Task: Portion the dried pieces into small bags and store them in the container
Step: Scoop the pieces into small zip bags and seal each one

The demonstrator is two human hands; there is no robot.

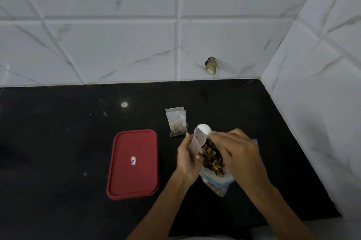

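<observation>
Head view — black stone countertop [58,142] against white marble-veined wall tiles [109,44]. Landmark: red rectangular plastic lid [132,177] with a white label at its centre, flat on the counter; what lies beneath it does not show. Right of the lid and farther back, a filled small clear zip bag [177,122] lies apart, brown bits in its lower half. Right of the lid, nearer, the left hand [188,161] grips an open small clear plastic bag [196,143], thumb across its front. Further right, a large clear zip bag [214,179] stands open with brown dried pieces [213,157] inside. Right hand [242,155] — fingers curled on a white plastic spoon [204,128], bowl at the small bag's mouth, handle hidden.
</observation>
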